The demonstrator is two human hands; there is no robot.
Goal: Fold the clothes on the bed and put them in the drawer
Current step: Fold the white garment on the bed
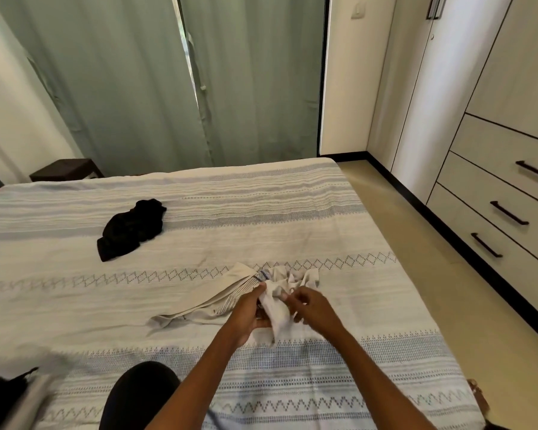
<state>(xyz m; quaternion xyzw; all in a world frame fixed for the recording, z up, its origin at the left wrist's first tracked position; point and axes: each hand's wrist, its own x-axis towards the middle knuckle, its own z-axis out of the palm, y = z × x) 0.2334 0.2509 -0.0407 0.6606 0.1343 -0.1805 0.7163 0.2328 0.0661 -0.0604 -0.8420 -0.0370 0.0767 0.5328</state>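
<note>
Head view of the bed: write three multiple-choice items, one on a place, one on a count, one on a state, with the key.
1. Where does the black garment lie?
A. on the bed, left of the hands
B. in a drawer
C. on the floor

2. How many drawer handles show on the drawer unit?
A. one
B. three
C. five

3. What is the left hand doing?
A. hanging idle
B. pulling a curtain
C. gripping the beige garment

Key:
1 A, it rests crumpled on the bedspread.
2 B, three dark bars show.
3 C, its fingers curl round the cloth, with the right hand beside it.
</note>
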